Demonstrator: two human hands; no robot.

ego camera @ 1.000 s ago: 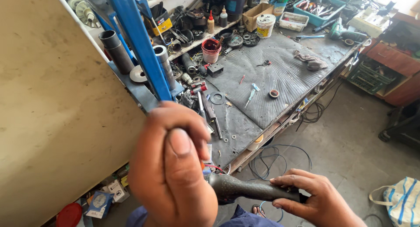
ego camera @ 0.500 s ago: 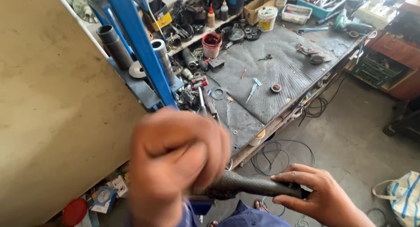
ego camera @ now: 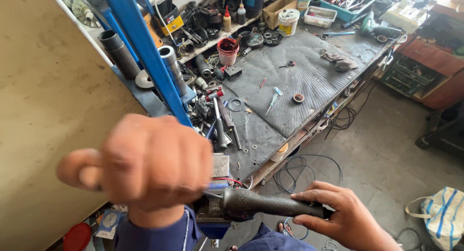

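Fist first: left hand [ego camera: 154, 159] is balled tight and blurred, raised close to the camera just above the head end of the dark tool handle [ego camera: 270, 205]. Fingers are curled shut; whether they pinch anything small I cannot tell, the blur hides it. Thumb sticks out to the side.

The handle is black, textured and tapered, lying roughly level at the bottom of the view. Its thick end meets a small metal part with red and blue wires [ego camera: 227, 181] just left of it, under the fist. The joint itself is covered, so how far the work on that end has got cannot be read. Judging by the wires hanging loose and the tool held in mid air, it looks part-way, not finished.

Right hand [ego camera: 338, 214] is wrapped around the thin end of the handle, fingers closed over it and thumb on top, bracing it.

Above and behind the handle is the table [ego camera: 309, 77] with a ribbed grey mat. Well beyond the handle on the mat are a red cup [ego camera: 228, 50], a white tub [ego camera: 288, 21], a grey rag [ego camera: 340, 61], a small blue-handled tool [ego camera: 273, 100] and a small ring [ego camera: 298, 98]. A blue steel frame [ego camera: 140, 52] rises up-left of the handle. To its far right, on the floor, is a striped bag [ego camera: 437, 214].
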